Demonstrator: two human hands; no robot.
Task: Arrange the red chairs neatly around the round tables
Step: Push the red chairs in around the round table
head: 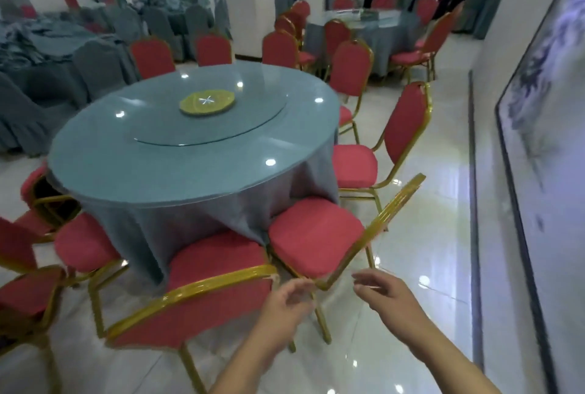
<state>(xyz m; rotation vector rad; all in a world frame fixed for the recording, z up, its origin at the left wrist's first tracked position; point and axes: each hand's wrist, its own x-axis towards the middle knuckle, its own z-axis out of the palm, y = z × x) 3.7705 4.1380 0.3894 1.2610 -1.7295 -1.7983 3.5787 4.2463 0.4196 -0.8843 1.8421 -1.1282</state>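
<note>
A round table [158, 172] under a blue-grey cloth, with a glass turntable [212, 121], fills the middle of the view. Red chairs with gold frames ring it. The nearest red chair [202, 308] has its back towards me, its seat tucked at the cloth. Right of it stands a second chair [316, 235], its back seen edge-on. My left hand [288, 302] hovers with relaxed fingers between these two chair backs, touching neither that I can tell. My right hand [383, 292] is spread open just right of the second chair's back corner. Both hands hold nothing.
Another red chair [402, 137] stands farther right along the table. A long wall panel [544, 172] runs down the right, with glossy tiled floor [443, 235] between. A second table [364, 23] with red chairs and people stands behind. Grey-covered chairs [63, 61] crowd the left.
</note>
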